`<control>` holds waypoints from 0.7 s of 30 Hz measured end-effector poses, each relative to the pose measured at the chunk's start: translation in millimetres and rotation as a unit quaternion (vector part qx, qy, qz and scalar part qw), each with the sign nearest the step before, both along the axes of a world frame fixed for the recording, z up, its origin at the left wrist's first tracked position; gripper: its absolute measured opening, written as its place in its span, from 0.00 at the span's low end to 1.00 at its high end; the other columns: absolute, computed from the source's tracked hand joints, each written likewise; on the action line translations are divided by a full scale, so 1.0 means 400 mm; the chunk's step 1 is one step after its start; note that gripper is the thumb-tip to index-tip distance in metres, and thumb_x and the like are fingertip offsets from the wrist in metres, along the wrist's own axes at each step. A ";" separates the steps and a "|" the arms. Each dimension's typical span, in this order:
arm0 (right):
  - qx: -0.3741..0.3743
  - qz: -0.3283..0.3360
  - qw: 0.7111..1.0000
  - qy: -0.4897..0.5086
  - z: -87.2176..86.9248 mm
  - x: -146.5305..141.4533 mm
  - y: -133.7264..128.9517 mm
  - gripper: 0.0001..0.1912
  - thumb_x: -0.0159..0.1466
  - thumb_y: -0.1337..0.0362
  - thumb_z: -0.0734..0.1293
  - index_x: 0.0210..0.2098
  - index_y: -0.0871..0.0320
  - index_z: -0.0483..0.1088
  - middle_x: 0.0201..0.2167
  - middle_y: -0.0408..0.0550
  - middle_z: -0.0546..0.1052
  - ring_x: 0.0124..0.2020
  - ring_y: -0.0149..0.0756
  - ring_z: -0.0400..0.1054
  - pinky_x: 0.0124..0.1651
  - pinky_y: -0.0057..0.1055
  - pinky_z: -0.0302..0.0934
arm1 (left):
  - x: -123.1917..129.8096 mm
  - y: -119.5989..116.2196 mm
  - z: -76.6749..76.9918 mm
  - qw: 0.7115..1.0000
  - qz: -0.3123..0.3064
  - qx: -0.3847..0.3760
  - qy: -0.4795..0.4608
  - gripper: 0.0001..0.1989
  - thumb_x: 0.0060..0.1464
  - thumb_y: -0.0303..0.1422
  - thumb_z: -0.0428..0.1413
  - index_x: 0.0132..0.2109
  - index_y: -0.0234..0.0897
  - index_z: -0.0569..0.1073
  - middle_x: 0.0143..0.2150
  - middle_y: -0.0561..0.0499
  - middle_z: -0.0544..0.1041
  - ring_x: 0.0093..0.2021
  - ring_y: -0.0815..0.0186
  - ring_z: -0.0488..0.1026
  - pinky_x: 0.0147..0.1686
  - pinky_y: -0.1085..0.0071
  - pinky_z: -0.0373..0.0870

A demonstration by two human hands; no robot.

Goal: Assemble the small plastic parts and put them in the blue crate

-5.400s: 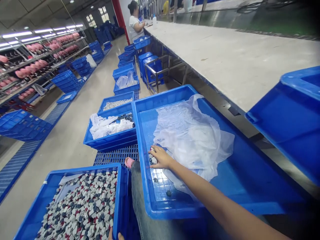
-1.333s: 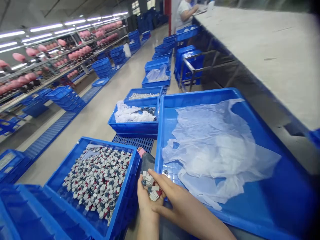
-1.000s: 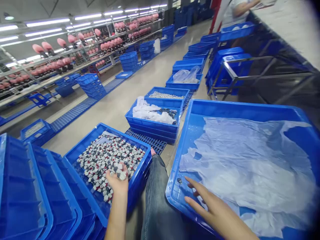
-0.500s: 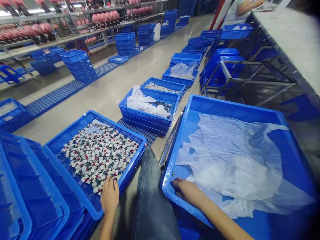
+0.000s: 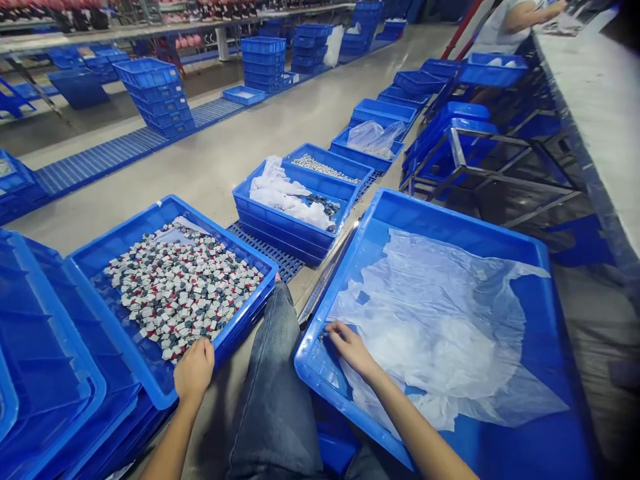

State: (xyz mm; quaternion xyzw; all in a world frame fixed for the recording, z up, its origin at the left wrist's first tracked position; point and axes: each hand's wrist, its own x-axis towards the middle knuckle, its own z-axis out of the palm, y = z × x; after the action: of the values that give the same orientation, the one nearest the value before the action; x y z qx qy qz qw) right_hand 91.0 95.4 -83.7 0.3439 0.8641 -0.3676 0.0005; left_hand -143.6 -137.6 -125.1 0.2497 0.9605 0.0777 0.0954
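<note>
My left hand (image 5: 194,370) is closed at the near right rim of a blue tray (image 5: 117,350). Its fingertips are hidden, so what they grip cannot be seen. Beside it, inside that tray, lies a spread of small white, dark and red pieces (image 5: 185,287). My right hand (image 5: 350,347) reaches into the left corner of a larger blue tray (image 5: 373,427), thumb and fingers drawn together beside a tiny dark item (image 5: 321,338), too small to name. Under and beyond this hand a crumpled translucent plastic sheet (image 5: 440,313) covers much of the tray's floor.
Stacked blue trays (image 5: 45,347) stand at the left. Ahead, another blue bin (image 5: 280,230) holds white plastic and dark pieces. Metal-framed stools (image 5: 480,167) and a long table (image 5: 595,87) line the right, where a person (image 5: 515,27) sits. My knee (image 5: 275,380) is between the trays.
The view has shifted, with both trays now further left in the picture. My left hand has curled its fingers and sits over the tray's rim. My right fingers have lifted and drawn together.
</note>
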 end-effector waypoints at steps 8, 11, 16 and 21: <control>0.025 0.072 0.997 -0.008 -0.012 -0.005 -0.061 0.10 0.54 0.70 0.64 0.36 0.62 0.65 0.34 0.47 0.67 0.35 0.34 0.62 0.40 0.34 0.58 | 0.012 0.001 0.024 0.998 0.022 -0.059 -0.028 0.23 0.56 0.38 0.32 0.38 0.35 0.70 0.40 0.43 0.75 0.31 0.59 0.72 0.26 0.68 0.58; 0.030 0.053 0.998 -0.006 -0.012 0.000 -0.061 0.08 0.55 0.69 0.65 0.35 0.62 0.65 0.33 0.44 0.68 0.33 0.32 0.62 0.39 0.34 0.59 | 0.004 -0.001 0.024 0.996 0.019 -0.073 -0.042 0.23 0.56 0.39 0.33 0.36 0.35 0.70 0.39 0.41 0.76 0.29 0.58 0.72 0.27 0.66 0.60; 0.057 -0.110 0.992 0.027 -0.011 0.033 0.006 0.06 0.59 0.65 0.64 0.33 0.63 0.66 0.31 0.44 0.68 0.34 0.32 0.63 0.40 0.35 0.60 | -0.029 -0.009 -0.001 0.994 0.022 -0.035 -0.102 0.16 0.52 0.38 0.39 0.28 0.38 0.67 0.36 0.43 0.76 0.31 0.57 0.73 0.32 0.64 0.65; 0.060 -0.354 0.928 0.100 0.012 0.175 0.094 0.13 0.64 0.59 0.57 0.36 0.64 0.65 0.30 0.44 0.68 0.32 0.31 0.65 0.36 0.32 0.62 | -0.081 -0.007 -0.043 0.990 0.022 0.056 -0.126 0.13 0.47 0.36 0.43 0.21 0.39 0.66 0.27 0.44 0.75 0.30 0.56 0.73 0.32 0.62 0.67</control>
State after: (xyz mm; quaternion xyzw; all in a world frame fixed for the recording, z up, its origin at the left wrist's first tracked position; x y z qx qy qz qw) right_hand 161.1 133.2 -78.8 0.5877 0.7024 -0.3243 -0.2369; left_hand -176.0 -140.4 -142.4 0.2214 0.9403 0.1645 0.1995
